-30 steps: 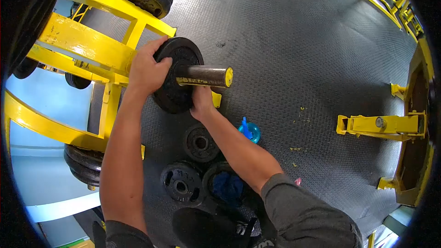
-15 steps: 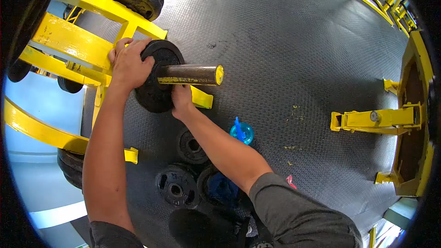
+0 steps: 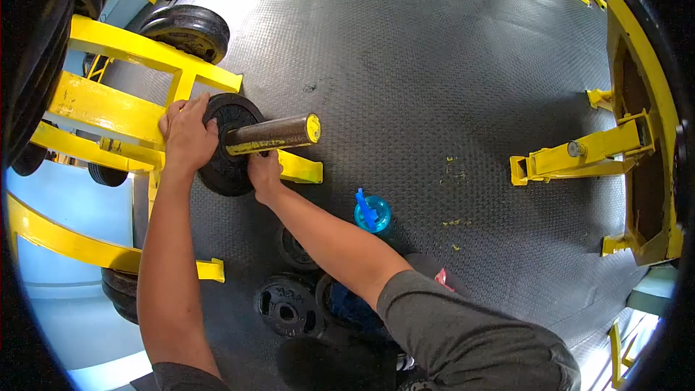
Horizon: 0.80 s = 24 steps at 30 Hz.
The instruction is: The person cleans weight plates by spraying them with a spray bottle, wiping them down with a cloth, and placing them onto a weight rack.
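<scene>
A black weight plate sits around a metal peg with a yellow end, near its inner end by the yellow rack. My left hand grips the plate's upper left rim, thumb on its face and fingers reaching behind toward the rack. Below the peg, my right hand holds the plate's lower right edge, its fingers partly hidden behind the plate. The peg's outer end sticks out past the plate to the right.
Black plates lie on the floor beneath my right arm, with dark blue cloth beside them. A blue bottle stands right of them. Larger plates hang on the rack. Another yellow frame stands at the right.
The plate has slid inward along the peg toward the rack with both hands on it, baring more of the peg. The view has shifted and turned slightly.
</scene>
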{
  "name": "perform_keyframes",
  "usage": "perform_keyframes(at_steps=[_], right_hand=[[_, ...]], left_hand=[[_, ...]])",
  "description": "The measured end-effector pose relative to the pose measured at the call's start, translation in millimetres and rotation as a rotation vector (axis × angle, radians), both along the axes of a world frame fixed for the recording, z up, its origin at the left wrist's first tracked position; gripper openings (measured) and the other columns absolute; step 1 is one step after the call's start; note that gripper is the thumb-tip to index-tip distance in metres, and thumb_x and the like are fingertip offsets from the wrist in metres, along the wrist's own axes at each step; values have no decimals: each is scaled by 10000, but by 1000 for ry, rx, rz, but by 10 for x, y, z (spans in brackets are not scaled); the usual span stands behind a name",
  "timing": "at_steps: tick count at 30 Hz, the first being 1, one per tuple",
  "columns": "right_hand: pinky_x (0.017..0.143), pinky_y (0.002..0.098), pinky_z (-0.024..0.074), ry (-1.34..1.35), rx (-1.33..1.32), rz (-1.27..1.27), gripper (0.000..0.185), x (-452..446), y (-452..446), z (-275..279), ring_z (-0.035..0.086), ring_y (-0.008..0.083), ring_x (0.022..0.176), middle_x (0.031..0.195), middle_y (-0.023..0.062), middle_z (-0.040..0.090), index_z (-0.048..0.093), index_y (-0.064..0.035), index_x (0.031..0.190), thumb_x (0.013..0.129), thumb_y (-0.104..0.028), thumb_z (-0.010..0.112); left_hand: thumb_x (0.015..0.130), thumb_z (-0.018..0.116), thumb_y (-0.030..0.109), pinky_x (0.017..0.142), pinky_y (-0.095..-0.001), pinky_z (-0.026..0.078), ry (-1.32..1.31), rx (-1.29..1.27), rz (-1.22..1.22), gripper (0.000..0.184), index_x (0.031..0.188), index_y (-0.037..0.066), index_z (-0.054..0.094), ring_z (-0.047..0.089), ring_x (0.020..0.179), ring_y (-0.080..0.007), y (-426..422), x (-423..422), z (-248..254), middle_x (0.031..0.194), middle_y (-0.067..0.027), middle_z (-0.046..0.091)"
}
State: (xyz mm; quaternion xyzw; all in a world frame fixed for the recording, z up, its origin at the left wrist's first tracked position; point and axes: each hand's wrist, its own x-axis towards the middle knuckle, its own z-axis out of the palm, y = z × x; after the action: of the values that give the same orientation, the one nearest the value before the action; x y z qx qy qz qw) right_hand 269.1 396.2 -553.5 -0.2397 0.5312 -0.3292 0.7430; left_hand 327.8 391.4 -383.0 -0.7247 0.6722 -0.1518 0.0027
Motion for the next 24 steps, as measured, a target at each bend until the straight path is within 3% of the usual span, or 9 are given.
perform_keyframes(at_steps=[4,6,7,11,13,15,16,19,24], right_hand=[[906,417,432,346,-207,19,588,-154,222,7,540,363,1084,1178,308,522,467,11,1260,847,-376,623],[762,301,476,37,-548,128,501,-813,523,-58,550,179,857,978,144,569,512,22,1185,804,-242,704],[740,283,471,276,-592,12,454,-1076,837,-46,540,148,827,924,88,549,534,-6,1170,800,-208,704],[846,356,477,485,-676,179,542,-2533,1422,-61,567,243,952,1065,137,545,523,-29,1206,724,-166,731],[858,362,473,619,-745,317,571,-2970,1506,-267,564,251,966,1078,140,542,514,-29,1217,710,-162,740],[893,388,456,785,-805,412,714,-3173,1456,-559,546,287,1017,1111,153,528,455,-33,1288,677,-216,775],[893,388,456,802,-815,445,714,-3215,1453,-648,546,287,1017,1111,153,528,455,-33,1288,677,-216,775],[965,432,408,781,-897,504,983,-3131,1279,-895,497,342,1142,1234,202,482,337,-34,1381,602,-374,831],[953,439,420,811,-1331,643,1006,-2643,667,-1051,504,389,1139,1282,222,480,335,-36,1375,585,-400,841]], left_hand=[[809,650,250,998,-457,303,7,-345,-89,508,1260,51,530,464,1156,-338,263,-172,-60,1193,-157,579],[811,668,244,962,-438,370,194,-418,-87,482,1228,34,547,524,1089,-346,701,-414,-112,1173,-181,583],[808,671,221,948,-428,393,277,-401,-32,465,1216,33,553,546,1065,-340,1007,-519,-181,1163,-180,588],[759,702,230,866,-429,456,904,25,206,482,1166,7,573,566,1029,-347,1994,-357,-1363,1095,-196,588],[745,717,248,910,-430,445,917,269,568,498,1167,22,581,573,1024,-357,2266,-310,-1961,1058,-181,612],[741,720,265,923,-433,439,729,418,587,523,1188,37,570,565,1051,-354,2563,-194,-2458,1083,-180,609],[738,722,281,936,-437,433,515,593,586,549,1210,53,559,557,1078,-352,2684,-269,-2520,1108,-179,606],[732,725,306,967,-431,416,928,509,780,625,1262,45,521,526,1140,-340,2434,-263,-2274,1214,-180,565],[733,721,319,962,-420,422,1013,464,727,638,1269,43,515,539,1130,-336,2388,-209,-2399,1237,-192,557]])
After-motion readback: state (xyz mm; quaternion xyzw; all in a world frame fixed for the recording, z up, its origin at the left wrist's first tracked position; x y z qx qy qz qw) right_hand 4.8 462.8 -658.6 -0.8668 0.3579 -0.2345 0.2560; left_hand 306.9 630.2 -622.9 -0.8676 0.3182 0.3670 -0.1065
